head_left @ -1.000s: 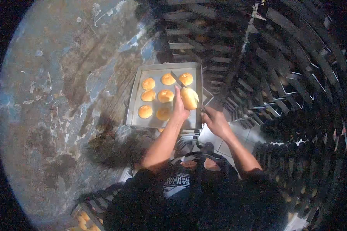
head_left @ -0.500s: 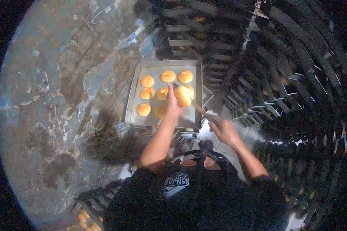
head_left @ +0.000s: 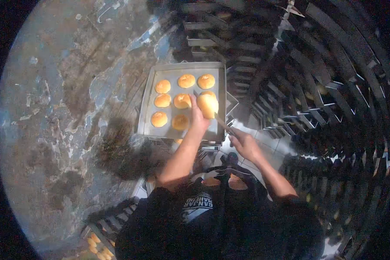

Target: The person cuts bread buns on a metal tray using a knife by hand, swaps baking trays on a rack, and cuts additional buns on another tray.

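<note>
My left hand (head_left: 199, 120) is closed around a golden bun (head_left: 208, 106), its thumb along the bun's left side. In my right hand (head_left: 245, 146) is the handle of a long thin knife (head_left: 223, 125), which slants up to the bun. A dark tip shows at the bun's far left side; I cannot tell whether the blade passes through or behind it. Below both hands lies a square metal baking tray (head_left: 184, 65) with rows of round golden buns (head_left: 186, 81). The held bun and my left hand partly cover the tray's right side.
A worn, stained wall-like surface (head_left: 69, 108) rises close on the left. Tall dark racks (head_left: 316, 95) line the right side. Pale floor tiles (head_left: 266, 141) show between. More bread (head_left: 97, 247) sits in a rack at the lower left.
The tray has shifted slightly up and left in view. My left hand and the held bun have moved slightly right relative to the tray. Both hands keep their holds.
</note>
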